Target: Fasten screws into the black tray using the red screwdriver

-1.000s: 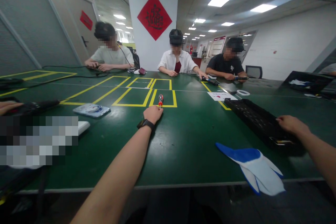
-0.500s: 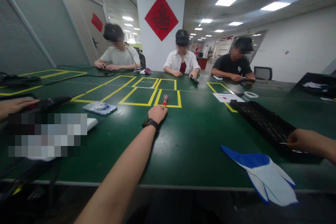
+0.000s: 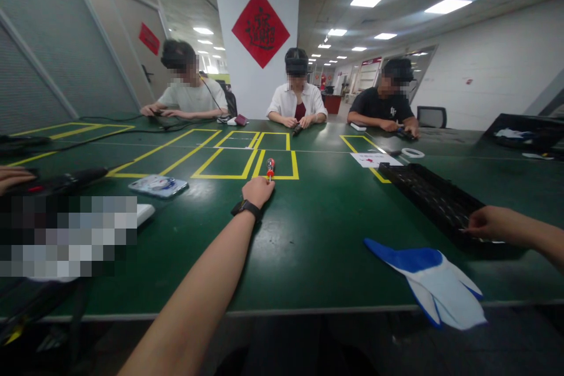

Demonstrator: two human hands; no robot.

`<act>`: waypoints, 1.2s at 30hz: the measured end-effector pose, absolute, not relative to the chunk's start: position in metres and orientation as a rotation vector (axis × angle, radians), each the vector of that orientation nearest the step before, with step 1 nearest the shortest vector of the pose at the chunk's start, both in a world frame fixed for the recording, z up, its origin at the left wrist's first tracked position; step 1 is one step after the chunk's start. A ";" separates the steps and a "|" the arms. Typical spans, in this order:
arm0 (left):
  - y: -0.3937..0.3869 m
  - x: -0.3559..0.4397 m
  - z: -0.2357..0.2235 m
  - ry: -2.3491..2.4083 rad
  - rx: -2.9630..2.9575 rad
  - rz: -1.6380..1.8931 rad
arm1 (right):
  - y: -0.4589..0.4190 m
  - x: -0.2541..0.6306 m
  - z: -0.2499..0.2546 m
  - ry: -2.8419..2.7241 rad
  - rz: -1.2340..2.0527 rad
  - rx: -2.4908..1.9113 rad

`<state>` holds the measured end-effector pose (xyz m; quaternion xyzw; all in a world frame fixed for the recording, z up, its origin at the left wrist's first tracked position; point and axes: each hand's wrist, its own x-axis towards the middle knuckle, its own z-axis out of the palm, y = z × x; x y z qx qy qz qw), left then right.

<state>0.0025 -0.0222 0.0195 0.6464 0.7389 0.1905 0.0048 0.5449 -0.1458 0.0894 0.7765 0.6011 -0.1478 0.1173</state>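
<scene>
My left hand [image 3: 258,189] reaches out over the green table, fingers closed around the metal shaft of a screwdriver [image 3: 270,169]. The screwdriver's red-and-clear handle points away from me, over a yellow-taped rectangle. At the right, my right hand [image 3: 491,224] is at the near end of a long black tray [image 3: 434,208], its fingers pinched together low over the inside. Whatever lies between those fingertips is too small to make out. Small shiny pieces lie in the tray. A white-and-blue glove [image 3: 434,276] rests by the table's front edge, left of my right forearm.
A phone [image 3: 158,185] lies left of my left hand, with another person's hand [image 3: 16,177] and a dark cabled tool farther left. Beyond the tray are a printed paper [image 3: 376,160] and a white tape roll [image 3: 413,153]. Three people sit across the table.
My right hand moved from the tray's right edge to a pinch over its near end. My left hand keeps the screwdriver in place. The person opposite brought a dark object in front of them.
</scene>
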 end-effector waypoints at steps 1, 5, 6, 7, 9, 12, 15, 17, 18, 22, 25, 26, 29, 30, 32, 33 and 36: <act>-0.023 0.003 0.020 2.309 2.029 0.585 | -0.146 0.544 0.090 1.750 -0.430 2.275; -0.024 0.003 0.021 2.312 2.012 0.543 | -0.146 0.543 0.090 1.763 -0.497 2.323; -0.024 0.003 0.021 2.315 2.008 0.541 | -0.147 0.542 0.089 1.773 -0.504 2.343; -0.024 0.002 0.021 2.316 2.004 0.544 | -0.147 0.542 0.089 1.786 -0.508 2.356; -0.023 0.002 0.021 2.313 2.000 0.550 | -0.148 0.540 0.088 1.815 -0.506 2.355; -0.022 0.002 0.019 2.312 2.014 0.559 | -0.148 0.540 0.088 1.821 -0.517 2.321; -0.021 0.001 0.018 2.299 2.036 0.567 | -0.145 0.543 0.089 1.767 -0.453 2.312; -0.021 0.001 0.017 2.293 2.041 0.573 | -0.142 0.544 0.089 1.723 -0.410 2.325; -0.021 0.000 0.017 2.293 2.039 0.576 | -0.141 0.544 0.088 1.701 -0.399 2.333; -0.021 0.000 0.018 2.298 2.037 0.566 | -0.136 0.543 0.085 1.625 -0.416 2.373; -0.022 0.000 0.019 2.297 2.044 0.555 | -0.135 0.544 0.081 1.616 -0.537 2.441; -0.023 0.001 0.020 2.299 2.047 0.552 | -0.135 0.545 0.080 1.621 -0.593 2.473; -0.025 0.002 0.021 2.311 2.049 0.543 | -0.134 0.550 0.077 1.636 -0.720 2.517; -0.025 0.003 0.022 2.315 2.043 0.540 | -0.134 0.552 0.077 1.639 -0.736 2.511; -0.026 0.004 0.023 2.320 2.027 0.537 | -0.133 0.556 0.076 1.634 -0.745 2.492; -0.026 0.004 0.023 2.320 2.021 0.538 | -0.133 0.557 0.076 1.633 -0.753 2.484; -0.026 0.003 0.023 2.315 2.018 0.547 | -0.133 0.558 0.077 1.731 -0.613 2.462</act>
